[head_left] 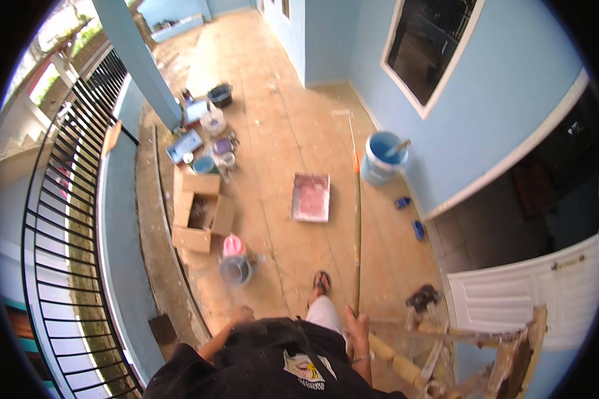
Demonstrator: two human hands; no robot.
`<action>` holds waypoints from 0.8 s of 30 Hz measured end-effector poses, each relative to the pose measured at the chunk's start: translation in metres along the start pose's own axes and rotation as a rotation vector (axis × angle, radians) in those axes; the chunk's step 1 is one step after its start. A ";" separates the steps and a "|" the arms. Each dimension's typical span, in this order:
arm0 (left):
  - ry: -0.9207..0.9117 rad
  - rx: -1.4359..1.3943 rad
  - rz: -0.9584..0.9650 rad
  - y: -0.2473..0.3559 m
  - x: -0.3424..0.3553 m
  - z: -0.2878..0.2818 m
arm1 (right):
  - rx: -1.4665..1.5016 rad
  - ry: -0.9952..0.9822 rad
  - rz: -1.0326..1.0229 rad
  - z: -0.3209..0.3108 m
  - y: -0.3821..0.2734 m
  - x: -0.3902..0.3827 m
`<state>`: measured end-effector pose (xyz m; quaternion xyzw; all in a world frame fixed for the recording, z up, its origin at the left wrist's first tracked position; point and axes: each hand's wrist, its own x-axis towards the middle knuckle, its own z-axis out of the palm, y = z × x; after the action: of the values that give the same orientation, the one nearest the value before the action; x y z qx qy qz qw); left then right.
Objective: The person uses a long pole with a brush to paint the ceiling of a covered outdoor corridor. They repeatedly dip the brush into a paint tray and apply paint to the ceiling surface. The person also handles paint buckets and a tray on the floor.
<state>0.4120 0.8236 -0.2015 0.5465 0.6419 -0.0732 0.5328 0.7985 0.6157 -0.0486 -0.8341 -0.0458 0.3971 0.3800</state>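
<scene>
My right hand (357, 327) grips a long bamboo pole (357, 253) near my hip. The pole runs forward across the tiles to an orange handle (356, 161) and a thin roller frame (346, 114) at its far end, beside the blue wall. My left hand (241, 315) hangs at my left side, blurred, with its fingers partly hidden by my black shirt. Ahead of me a paint tray (311, 197) with pink paint lies on the floor. A pink container (233, 244) and a grey bucket (235, 269) stand just left of my foot.
Left are a railing (73, 233), a pillar (130, 60), a cardboard box (203, 213) and several containers (203, 164). Right are a bucket (379, 166), blue sandals (418, 230), an open doorway (512, 193) and a wooden frame (506, 352) close beside me.
</scene>
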 end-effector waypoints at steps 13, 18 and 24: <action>0.215 -0.220 0.105 0.216 0.137 -0.103 | 0.180 -0.135 0.103 0.036 -0.210 0.183; 0.064 -0.525 -0.139 0.275 0.249 -0.189 | -0.015 -0.022 0.176 0.091 -0.284 0.233; 0.065 -0.592 0.006 0.382 0.377 -0.305 | 0.023 0.064 0.114 0.170 -0.437 0.286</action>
<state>0.5879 1.4144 -0.1751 0.3713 0.6503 0.1363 0.6486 0.9734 1.1342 -0.0029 -0.8432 0.0185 0.3917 0.3677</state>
